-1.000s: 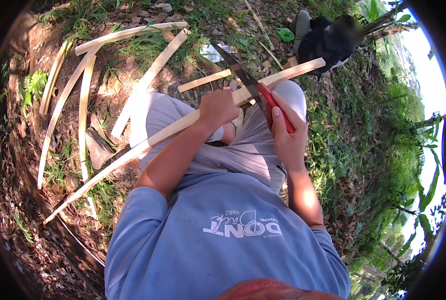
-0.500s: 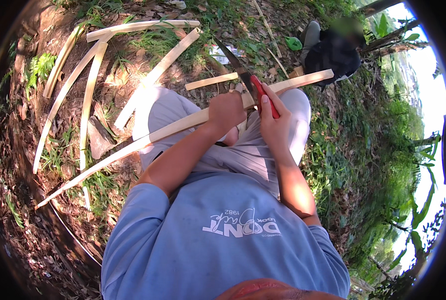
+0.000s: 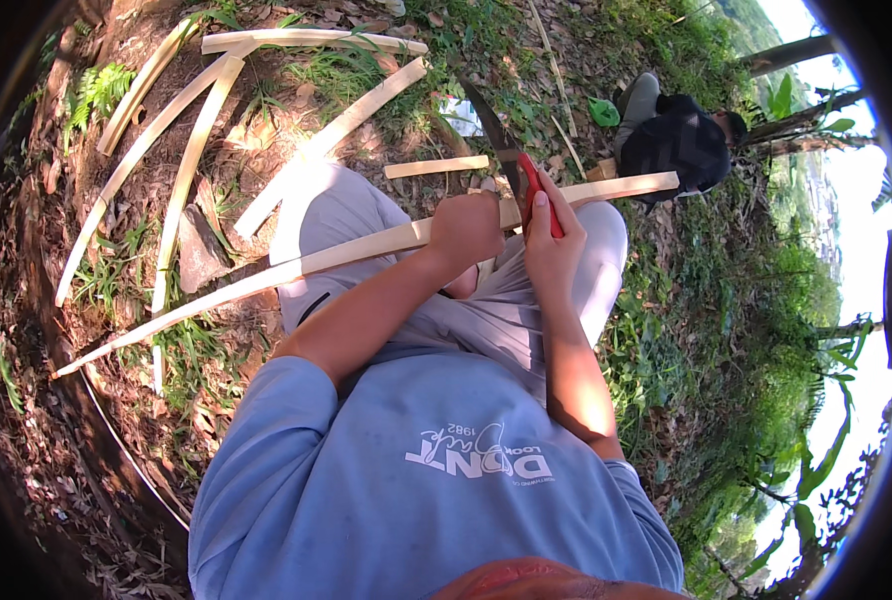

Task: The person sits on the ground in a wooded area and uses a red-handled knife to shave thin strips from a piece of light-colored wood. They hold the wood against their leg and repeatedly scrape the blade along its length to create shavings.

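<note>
A long, pale wooden strip [image 3: 336, 256] slants across my lap, its thin end low at the left and its blunt end past my right knee. My left hand [image 3: 466, 232] is closed in a fist around it, right of its middle. Just beside that fist, a saw with a red handle [image 3: 533, 190] and a long dark blade [image 3: 493, 125] crosses the strip. My right hand [image 3: 552, 242] is wrapped about the red handle, its thumb along it. The blade points up and away, its edge at the strip partly hidden by my fingers.
Several cut strips [image 3: 186, 190] lie on the leafy ground at the left, near a grey stone [image 3: 201, 255]. A short wooden piece [image 3: 436, 167] lies beyond my hands. Another person [image 3: 671, 145] in dark clothes sits at the far right, by a green bag [image 3: 603, 112].
The whole view has turned slightly, so the strip and blade appear at a different slant. Both hands keep their grips, on the strip and on the saw.
</note>
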`<state>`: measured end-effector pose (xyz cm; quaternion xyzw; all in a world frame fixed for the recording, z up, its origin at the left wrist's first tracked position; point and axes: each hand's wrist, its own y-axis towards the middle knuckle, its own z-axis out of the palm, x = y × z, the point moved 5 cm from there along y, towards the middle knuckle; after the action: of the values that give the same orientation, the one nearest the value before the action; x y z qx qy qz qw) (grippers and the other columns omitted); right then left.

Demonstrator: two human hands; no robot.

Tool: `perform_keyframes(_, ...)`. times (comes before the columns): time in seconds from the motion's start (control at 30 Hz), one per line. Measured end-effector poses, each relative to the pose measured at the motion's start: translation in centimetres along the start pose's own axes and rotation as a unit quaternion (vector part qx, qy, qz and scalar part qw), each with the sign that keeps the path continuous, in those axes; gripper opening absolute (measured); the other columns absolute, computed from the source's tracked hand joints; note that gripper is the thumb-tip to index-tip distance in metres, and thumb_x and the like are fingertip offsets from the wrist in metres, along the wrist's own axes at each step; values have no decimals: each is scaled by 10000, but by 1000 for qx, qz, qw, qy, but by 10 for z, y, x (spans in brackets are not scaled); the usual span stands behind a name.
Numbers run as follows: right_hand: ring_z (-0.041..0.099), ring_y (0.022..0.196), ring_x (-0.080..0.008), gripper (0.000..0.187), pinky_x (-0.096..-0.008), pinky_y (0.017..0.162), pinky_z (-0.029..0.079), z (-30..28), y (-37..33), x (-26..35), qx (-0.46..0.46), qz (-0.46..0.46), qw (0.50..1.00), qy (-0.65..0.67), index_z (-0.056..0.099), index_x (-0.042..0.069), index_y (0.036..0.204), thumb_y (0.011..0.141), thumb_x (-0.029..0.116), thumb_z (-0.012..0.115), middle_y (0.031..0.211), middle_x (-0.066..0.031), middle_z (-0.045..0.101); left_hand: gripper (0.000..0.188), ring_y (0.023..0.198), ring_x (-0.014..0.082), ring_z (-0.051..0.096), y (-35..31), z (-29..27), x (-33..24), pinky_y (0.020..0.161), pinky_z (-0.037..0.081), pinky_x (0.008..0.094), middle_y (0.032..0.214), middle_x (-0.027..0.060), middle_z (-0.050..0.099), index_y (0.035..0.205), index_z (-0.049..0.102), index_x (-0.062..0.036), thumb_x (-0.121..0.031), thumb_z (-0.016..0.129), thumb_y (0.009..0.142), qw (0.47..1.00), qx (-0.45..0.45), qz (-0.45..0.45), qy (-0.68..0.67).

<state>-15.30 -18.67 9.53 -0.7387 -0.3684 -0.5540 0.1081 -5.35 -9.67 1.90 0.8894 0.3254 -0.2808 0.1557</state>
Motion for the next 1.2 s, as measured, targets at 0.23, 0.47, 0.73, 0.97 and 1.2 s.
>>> perform_keyframes(0.23, 736, 1125, -192, 372, -320, 978, 557, -2, 0, 1, 30, 37, 999, -6, 704, -1, 1432, 1125, 196, 632, 1227, -189, 800, 295, 779, 368, 795, 2, 1, -1, 719, 634, 488, 855, 204, 781, 975, 742, -13, -212, 763, 758, 999, 13, 2, 29)
perform_keyframes(0.47, 721, 1129, -202, 385, -327, 1017, 536, -67, -66, 67, 95, 91, 987, -94, 673, -23, 1458, 1124, 155, 602, 1275, -190, 780, 302, 793, 371, 802, 10, 7, 7, 733, 648, 476, 842, 205, 786, 975, 802, -32, -238, 775, 755, 999, 34, -30, 28)
perform_keyframes(0.73, 735, 1067, -132, 386, -284, 923, 549, -117, -106, 125, 143, 84, 973, -159, 652, -62, 1458, 1104, 70, 574, 1287, -228, 783, 214, 790, 382, 803, 12, 3, 1, 731, 652, 462, 839, 225, 779, 835, 812, -19, -194, 735, 739, 996, 87, -6, 11)
perform_keyframes(0.97, 725, 967, -161, 376, -325, 881, 556, -40, -28, 47, 86, 45, 988, -123, 683, 1, 1452, 1123, 168, 613, 1151, -208, 808, 321, 864, 381, 806, 16, 4, -12, 788, 651, 475, 919, 208, 799, 949, 814, -21, -292, 769, 782, 991, 132, -11, 22)
perform_keyframes(1.2, 573, 738, -58, 402, -235, 684, 472, -112, -108, 79, 50, 134, 983, -111, 664, -36, 1470, 1124, 149, 577, 1012, -56, 773, 297, 867, 384, 807, 19, 7, 5, 806, 650, 481, 903, 214, 799, 941, 826, -17, -264, 760, 790, 991, 124, -43, 17)
